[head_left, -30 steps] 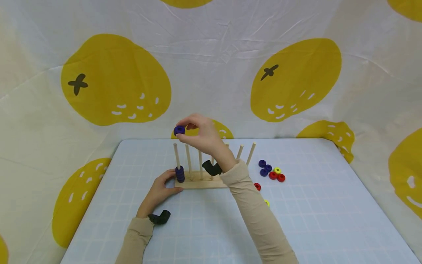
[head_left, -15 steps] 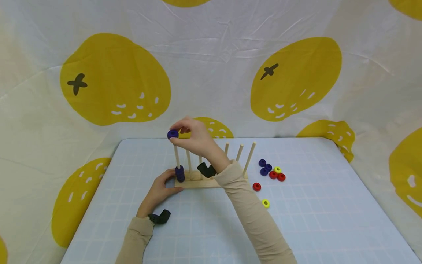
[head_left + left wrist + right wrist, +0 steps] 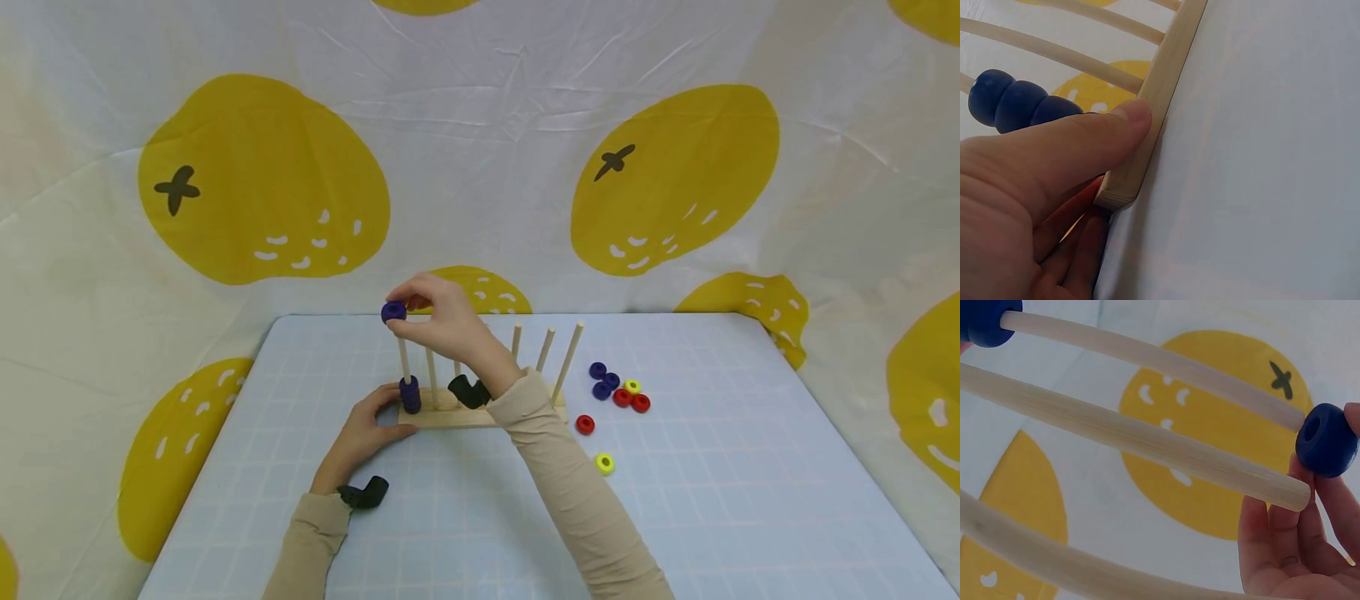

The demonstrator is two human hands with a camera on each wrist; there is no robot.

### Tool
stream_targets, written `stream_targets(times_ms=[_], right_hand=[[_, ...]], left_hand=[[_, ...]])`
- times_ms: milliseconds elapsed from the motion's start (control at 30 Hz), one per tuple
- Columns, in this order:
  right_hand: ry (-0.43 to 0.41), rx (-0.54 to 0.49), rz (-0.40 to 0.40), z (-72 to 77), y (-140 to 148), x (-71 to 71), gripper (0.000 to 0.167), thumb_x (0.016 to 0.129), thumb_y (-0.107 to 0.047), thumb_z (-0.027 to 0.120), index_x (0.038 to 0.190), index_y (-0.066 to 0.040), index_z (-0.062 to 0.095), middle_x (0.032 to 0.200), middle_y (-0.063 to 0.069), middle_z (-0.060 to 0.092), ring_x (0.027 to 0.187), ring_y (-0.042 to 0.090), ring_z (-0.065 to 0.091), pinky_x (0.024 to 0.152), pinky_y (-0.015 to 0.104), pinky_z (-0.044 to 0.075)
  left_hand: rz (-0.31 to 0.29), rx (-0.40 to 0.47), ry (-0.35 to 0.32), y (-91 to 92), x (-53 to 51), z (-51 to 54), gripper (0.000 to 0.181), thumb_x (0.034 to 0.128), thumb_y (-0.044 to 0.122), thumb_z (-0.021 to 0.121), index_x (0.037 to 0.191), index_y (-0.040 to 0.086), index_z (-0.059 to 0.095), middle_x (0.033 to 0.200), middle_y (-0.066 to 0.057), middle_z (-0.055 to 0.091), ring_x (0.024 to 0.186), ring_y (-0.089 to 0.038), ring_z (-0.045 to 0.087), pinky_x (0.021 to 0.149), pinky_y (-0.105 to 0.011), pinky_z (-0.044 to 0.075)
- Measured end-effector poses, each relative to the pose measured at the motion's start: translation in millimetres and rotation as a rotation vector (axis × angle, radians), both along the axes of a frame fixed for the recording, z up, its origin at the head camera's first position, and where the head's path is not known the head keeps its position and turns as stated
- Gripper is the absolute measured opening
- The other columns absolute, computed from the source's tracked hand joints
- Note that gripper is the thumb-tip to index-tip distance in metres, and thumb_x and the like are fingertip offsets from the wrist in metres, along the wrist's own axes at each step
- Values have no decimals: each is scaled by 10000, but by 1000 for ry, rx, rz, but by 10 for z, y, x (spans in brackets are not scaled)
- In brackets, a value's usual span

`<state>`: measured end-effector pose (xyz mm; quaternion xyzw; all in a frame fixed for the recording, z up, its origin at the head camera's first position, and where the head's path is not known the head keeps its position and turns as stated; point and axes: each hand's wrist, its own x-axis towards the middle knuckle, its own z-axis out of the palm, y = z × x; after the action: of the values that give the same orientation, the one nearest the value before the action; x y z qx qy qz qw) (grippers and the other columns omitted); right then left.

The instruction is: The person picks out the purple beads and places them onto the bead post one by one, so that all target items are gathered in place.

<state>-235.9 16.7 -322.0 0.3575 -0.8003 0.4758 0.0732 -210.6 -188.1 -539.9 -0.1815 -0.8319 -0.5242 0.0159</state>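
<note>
In the head view my right hand [image 3: 447, 319] pinches a dark blue bead [image 3: 393, 312] between thumb and fingers, at the top of the leftmost peg. The right wrist view has this bead [image 3: 1327, 440] with its hole facing the peg tip [image 3: 1294, 419]; whether it touches is unclear. Several blue beads [image 3: 409, 395] are stacked low on that same peg. My left hand [image 3: 367, 429] holds the left end of the wooden peg rack [image 3: 465, 417]. In the left wrist view the thumb lies on the base [image 3: 1147, 137], with the fingers behind and below.
Right of the rack lie loose blue beads [image 3: 602, 390], red beads [image 3: 622, 398] and a yellow bead [image 3: 632, 387]. A single red bead [image 3: 585, 425] and another yellow bead [image 3: 604, 463] sit nearer. My right forearm crosses over the rack, hiding part of the middle pegs.
My right hand has moved left and a little down with the blue bead, from right of the leftmost peg to its tip. The left hand has stayed still on the rack.
</note>
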Motion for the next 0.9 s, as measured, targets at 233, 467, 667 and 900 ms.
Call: stream_targets(times_ms=[233, 467, 667, 900], right_hand=[[30, -22, 4, -40, 0, -6, 241, 842, -49, 770, 1074, -15, 714, 1027, 69, 663, 903, 145, 620, 873, 266, 548], [5, -12, -1, -64, 15, -7, 236, 849, -54, 764, 1075, -16, 707, 1033, 65, 653, 918, 143, 620, 872, 226, 536], [-16, -16, 3, -80, 40, -13, 249, 854, -60, 764, 1091, -15, 701, 1037, 71, 658, 930, 151, 628, 863, 182, 520], [-17, -34, 29, -84, 43, -19, 244, 845, -51, 769, 1077, -12, 704, 1017, 69, 666, 913, 128, 634, 866, 185, 527]], left_hand=[[7, -14, 32, 6, -4, -7, 557, 756, 202, 884, 1257, 111, 658, 1339, -39, 602, 1313, -270, 496, 1122, -461, 377], [10, -6, -1, 14, 8, 7, 570, 768, 209, 876, 1278, 106, 645, 1345, -42, 596, 1324, -272, 483, 1130, -483, 361], [7, -14, -6, 19, 11, 22, 569, 776, 208, 870, 1287, 106, 640, 1348, -29, 592, 1329, -260, 476, 1136, -475, 358], [5, -6, 10, 8, -1, 2, 565, 771, 211, 874, 1279, 113, 645, 1334, -14, 600, 1331, -237, 473, 1142, -449, 351]])
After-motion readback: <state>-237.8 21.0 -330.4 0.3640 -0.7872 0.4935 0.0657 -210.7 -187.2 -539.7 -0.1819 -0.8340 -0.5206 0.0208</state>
